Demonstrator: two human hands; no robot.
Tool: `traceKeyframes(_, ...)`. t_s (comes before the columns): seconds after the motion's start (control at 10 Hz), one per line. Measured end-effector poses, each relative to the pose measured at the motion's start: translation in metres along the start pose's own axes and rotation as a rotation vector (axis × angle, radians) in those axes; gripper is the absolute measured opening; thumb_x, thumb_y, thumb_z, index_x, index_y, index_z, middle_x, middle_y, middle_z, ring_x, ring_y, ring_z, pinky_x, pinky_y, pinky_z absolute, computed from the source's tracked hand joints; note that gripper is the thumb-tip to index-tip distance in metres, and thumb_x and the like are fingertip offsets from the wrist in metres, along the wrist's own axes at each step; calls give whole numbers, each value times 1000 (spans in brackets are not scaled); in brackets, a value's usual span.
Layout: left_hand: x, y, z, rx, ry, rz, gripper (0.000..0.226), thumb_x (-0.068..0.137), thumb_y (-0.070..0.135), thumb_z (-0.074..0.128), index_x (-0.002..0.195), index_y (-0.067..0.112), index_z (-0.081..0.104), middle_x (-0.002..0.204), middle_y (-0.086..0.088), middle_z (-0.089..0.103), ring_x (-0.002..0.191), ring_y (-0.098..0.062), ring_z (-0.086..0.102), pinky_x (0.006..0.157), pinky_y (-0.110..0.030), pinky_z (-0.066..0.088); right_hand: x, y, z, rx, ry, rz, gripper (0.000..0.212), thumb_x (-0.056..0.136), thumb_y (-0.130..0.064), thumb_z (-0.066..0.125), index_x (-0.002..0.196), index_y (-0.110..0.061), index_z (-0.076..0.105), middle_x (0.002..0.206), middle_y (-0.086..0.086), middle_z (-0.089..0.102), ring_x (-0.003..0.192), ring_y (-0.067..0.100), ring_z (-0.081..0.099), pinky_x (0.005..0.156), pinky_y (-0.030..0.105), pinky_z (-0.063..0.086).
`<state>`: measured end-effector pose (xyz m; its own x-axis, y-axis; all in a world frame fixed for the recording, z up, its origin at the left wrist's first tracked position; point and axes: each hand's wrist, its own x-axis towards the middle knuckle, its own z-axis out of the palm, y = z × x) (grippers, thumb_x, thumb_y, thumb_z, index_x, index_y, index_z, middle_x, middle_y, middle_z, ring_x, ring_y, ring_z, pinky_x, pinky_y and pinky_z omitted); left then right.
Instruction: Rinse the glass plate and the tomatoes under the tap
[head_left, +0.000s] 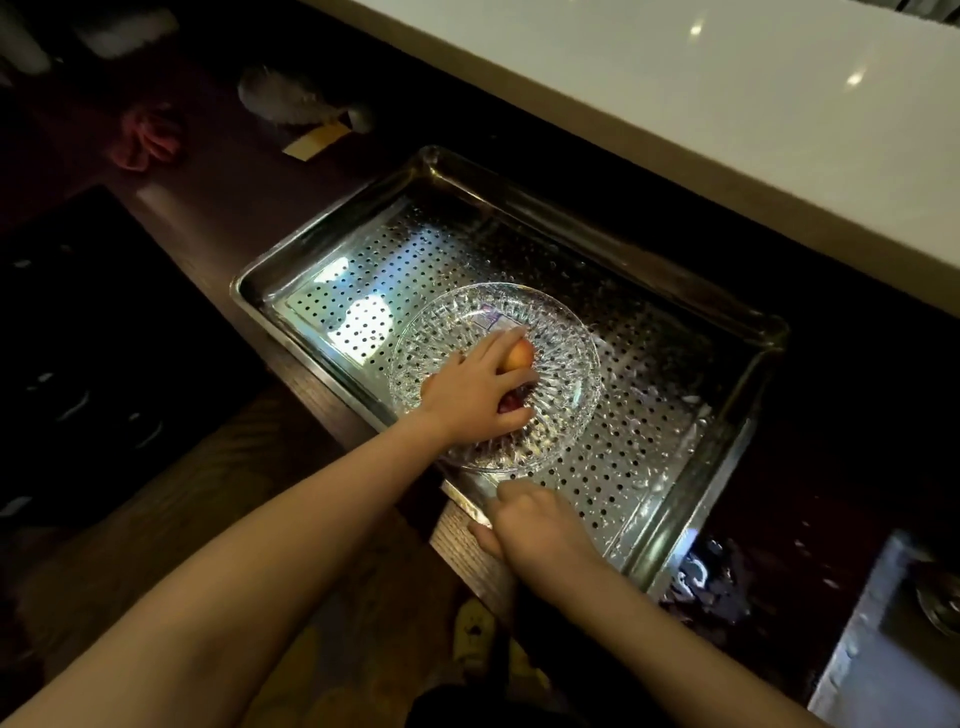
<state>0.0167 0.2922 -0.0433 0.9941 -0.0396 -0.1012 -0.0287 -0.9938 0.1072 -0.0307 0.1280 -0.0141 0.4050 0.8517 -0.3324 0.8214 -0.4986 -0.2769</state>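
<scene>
Dark wooden counter (218, 208) carries a perforated steel tray (649, 405), with a white worktop (727, 104) running along the far side. Left hand (478, 395) reaches into the tray; its fingers are curled down over an orange tomato (519, 357), which shows between the fingertips, so the grip is closed round it. Red tomatoes (511, 402) lie directly under the palm, mostly hidden; their number cannot be told. Plate (571, 332), clear cut glass, sits flat on the tray floor beneath this grip, its rim ringing the hand on all sides, and the wrist crosses its near edge. Right hand (535, 525) is just nearer than the plate, apart from it; its fingers are curled over the tray's near rim and the thumb lies below against the counter edge, pinching the two together. Water drops sit on the tray floor to the right of both hands. Beyond the right grip, further right, the counter is wet (727, 582), and a pale sink (883, 665) shows at the picture's corner. Well away to the far left of the left grip lies a red cloth (148, 137).
</scene>
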Motion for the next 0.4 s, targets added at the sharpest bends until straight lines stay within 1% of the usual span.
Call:
traceKeyframes(0.1, -6, 0, 0, -5, -6, 0, 53, 84, 64, 39, 133, 43, 40, 159, 1, 5, 143, -25, 14, 109, -54, 31, -1, -5, 2, -9, 19, -27, 31, 92, -23, 45, 106, -2, 63, 107, 15, 60, 103, 31, 53, 75, 34, 37)
traceKeyframes(0.2, -10, 2, 1, 4, -19, -10, 55, 84, 64, 39, 134, 43, 39, 159, 1, 3, 144, -26, 12, 110, -53, 30, -2, -4, 5, -29, 35, -43, 42, 96, -32, 38, 111, 0, 60, 110, 16, 59, 105, 31, 53, 80, 37, 41)
traceKeyframes(0.3, -14, 6, -3, -23, -48, -29, 58, 84, 65, 39, 136, 42, 37, 159, -1, -3, 145, -27, 7, 112, -56, 23, -5, -3, 3, -6, 8, -39, 48, 97, -41, 36, 113, -2, 58, 112, 15, 58, 106, 30, 53, 82, 38, 42)
traceKeyframes(0.4, -11, 9, -11, -88, -115, -32, 62, 83, 70, 35, 140, 44, 32, 159, -4, -13, 145, -30, -8, 114, -61, 5, -3, 5, -5, 24, 13, -40, 55, 94, -53, 34, 103, -7, 63, 101, 11, 62, 94, 27, 59, 77, 34, 45)
